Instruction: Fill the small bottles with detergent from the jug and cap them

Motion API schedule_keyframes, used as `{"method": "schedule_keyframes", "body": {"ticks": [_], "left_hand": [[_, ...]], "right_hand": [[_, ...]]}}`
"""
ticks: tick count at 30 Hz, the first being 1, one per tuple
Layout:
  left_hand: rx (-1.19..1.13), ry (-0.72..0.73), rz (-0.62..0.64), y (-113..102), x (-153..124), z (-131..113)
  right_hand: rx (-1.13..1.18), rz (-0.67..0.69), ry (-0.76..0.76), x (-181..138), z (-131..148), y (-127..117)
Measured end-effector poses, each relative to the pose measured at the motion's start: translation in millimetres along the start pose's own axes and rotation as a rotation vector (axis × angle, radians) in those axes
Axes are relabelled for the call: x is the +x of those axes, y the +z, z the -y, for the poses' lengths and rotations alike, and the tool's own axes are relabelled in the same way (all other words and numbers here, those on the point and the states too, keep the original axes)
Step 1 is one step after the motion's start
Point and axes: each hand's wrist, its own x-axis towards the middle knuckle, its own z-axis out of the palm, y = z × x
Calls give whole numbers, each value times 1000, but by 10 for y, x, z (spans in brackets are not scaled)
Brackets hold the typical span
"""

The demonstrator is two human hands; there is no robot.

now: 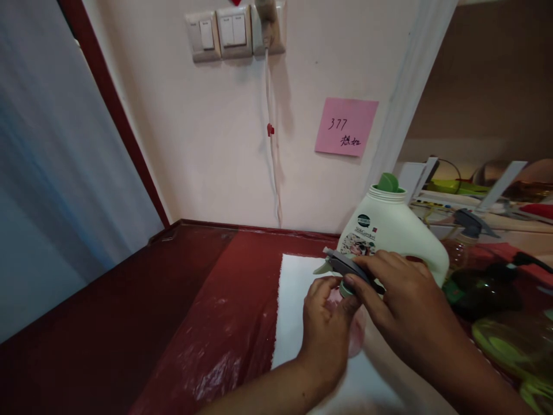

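My left hand [325,328] is wrapped round a small clear pinkish spray bottle [356,334], mostly hidden behind the fingers. My right hand [400,300] grips the bottle's grey trigger spray head [345,266] from above, fingers closed on it near the green collar. Both hands hover over a white sheet [294,300] lying on the red table. A white jug with a green cap [391,227] stands just behind the hands, touching or nearly touching the right hand.
The red table [207,311] is covered in clear plastic film. A pink sticky note [345,127], wall switches [220,31] and a hanging white cable [273,167] are on the wall behind. Other spray bottles and clutter [484,276] sit at the right.
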Motion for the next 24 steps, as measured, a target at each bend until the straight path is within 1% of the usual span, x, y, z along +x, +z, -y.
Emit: {"method": "schedule_keyframes", "body": {"ticks": [2, 4, 6, 9, 11, 13, 16, 19, 21, 24], "left_hand": [[108, 36, 25, -31, -22, 21], [158, 23, 18, -37, -40, 20], [89, -26, -9, -12, -50, -9], [-84, -112, -76, 52, -46, -72], [-116, -139, -112, 83, -33, -95], [-115, -146, -105, 85, -20, -89], [-64, -73, -32, 36, -12, -41], [108, 29, 16, -32, -23, 7], [181, 38, 25, -58, -38, 18], [155, -1, 6, -48, -57, 2]], "right_hand": [[-7, -1, -4, -2, -1, -2], [-8, -3, -8, -3, 5, -7], [-3, 0, -13, -3, 15, -13], [2, 14, -6, -1, 28, -21], [5, 17, 4, 0, 28, -23], [5, 19, 9, 1, 24, -24], [-2, 20, 2, 0, 16, -21], [-12, 22, -1, -4, 12, -15], [-18, 17, -3, -6, 13, -12], [-11, 10, -5, -6, 20, -13]]}}
